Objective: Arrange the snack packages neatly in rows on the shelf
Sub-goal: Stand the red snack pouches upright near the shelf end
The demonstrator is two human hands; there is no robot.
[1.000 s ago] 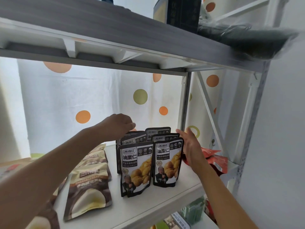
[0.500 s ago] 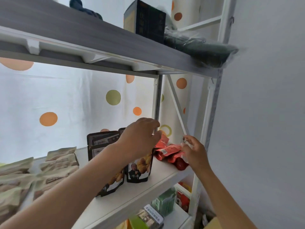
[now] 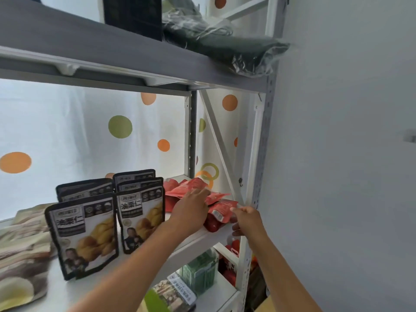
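Head view: red snack packages [image 3: 198, 190] heaped flat at right end of white shelf [image 3: 193, 242], long axes running left-near to right-far, overlapping at differing tilts. Left hand [image 3: 191, 210] laid on heap with fingers extended, nothing gripped; right hand [image 3: 246, 218] pinching near-right corner of foremost red pack. Black chestnut pouches [image 3: 139, 219] upright in two rows just left of heap, faces toward camera.
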